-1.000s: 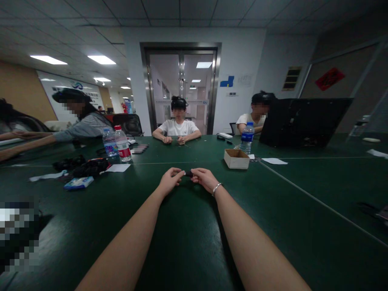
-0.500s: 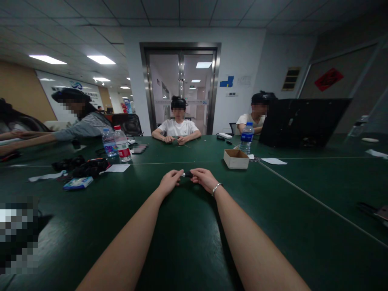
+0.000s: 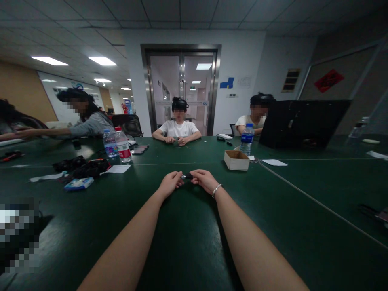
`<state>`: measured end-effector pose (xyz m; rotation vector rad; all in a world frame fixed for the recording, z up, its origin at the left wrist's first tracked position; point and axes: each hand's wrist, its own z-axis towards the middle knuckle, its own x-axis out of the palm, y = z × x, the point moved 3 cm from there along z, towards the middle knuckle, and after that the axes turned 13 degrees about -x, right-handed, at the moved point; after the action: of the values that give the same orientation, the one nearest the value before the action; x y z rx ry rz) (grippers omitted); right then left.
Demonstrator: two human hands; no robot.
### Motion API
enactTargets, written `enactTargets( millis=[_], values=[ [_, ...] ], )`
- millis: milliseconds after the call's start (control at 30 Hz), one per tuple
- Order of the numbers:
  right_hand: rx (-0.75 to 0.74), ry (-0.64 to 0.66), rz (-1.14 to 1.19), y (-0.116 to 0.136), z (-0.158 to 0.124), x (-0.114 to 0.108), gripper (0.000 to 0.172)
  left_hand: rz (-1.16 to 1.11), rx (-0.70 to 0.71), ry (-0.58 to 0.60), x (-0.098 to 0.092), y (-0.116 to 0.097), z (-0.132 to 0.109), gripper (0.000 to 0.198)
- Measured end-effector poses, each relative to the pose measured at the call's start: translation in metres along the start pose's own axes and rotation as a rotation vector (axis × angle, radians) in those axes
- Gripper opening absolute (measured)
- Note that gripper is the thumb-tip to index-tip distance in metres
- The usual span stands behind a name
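Note:
Above the green table (image 3: 194, 238), both my hands are pinched around a small black and silver piece (image 3: 187, 176), too small to name its kind. My left hand (image 3: 170, 184) has thumb and fingers closed at its silver metal end. At the black end, my right hand (image 3: 205, 180) grips it between thumb and fingertips; a silver bracelet circles that wrist. The piece lies roughly level between the hands, and its two ends are partly hidden by my fingers.
An open cardboard box (image 3: 236, 163) stands right of my hands beside a blue-labelled water bottle (image 3: 247, 139). To the left are two bottles, black devices (image 3: 91, 167), a blue-white packet (image 3: 79, 184) and paper (image 3: 119, 169). Co-workers sit across the table; a black monitor (image 3: 304, 123) stands right.
My hands keep their hold on the small piece with hardly any movement. The co-worker's arm at the left has shifted slightly. The view has tilted a little.

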<state>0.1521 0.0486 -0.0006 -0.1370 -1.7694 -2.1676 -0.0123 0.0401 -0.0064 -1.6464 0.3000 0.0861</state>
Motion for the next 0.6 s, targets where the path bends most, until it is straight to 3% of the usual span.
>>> enactTargets(
  millis=[33, 100, 200, 333, 500, 600],
  values=[
    [-0.002, -0.002, -0.002, 0.0, 0.0, -0.0001, 0.007, 0.002, 0.043, -0.027, -0.0013, -0.0005, -0.0007, 0.04],
    [-0.003, -0.002, -0.002, 0.0003, -0.0001, -0.0001, 0.008, -0.007, 0.127, -0.088, -0.0046, -0.0016, -0.0026, 0.059],
    [0.003, 0.005, 0.0, 0.0006, -0.0004, 0.0006, 0.01, -0.05, 0.106, -0.072, -0.0052, -0.0015, -0.0039, 0.076],
    [0.002, 0.015, 0.002, 0.0003, 0.0, 0.0007, 0.013, -0.081, 0.002, -0.023, -0.0013, -0.0033, -0.0046, 0.056],
    [-0.002, 0.028, -0.013, -0.0018, 0.0018, -0.0003, 0.01, -0.074, 0.046, -0.004, -0.0004, -0.0086, -0.0078, 0.054],
    [0.0, 0.053, -0.03, -0.0024, 0.0023, 0.0002, 0.008, -0.04, 0.017, 0.014, 0.0002, -0.0075, -0.0069, 0.042]
  ],
)
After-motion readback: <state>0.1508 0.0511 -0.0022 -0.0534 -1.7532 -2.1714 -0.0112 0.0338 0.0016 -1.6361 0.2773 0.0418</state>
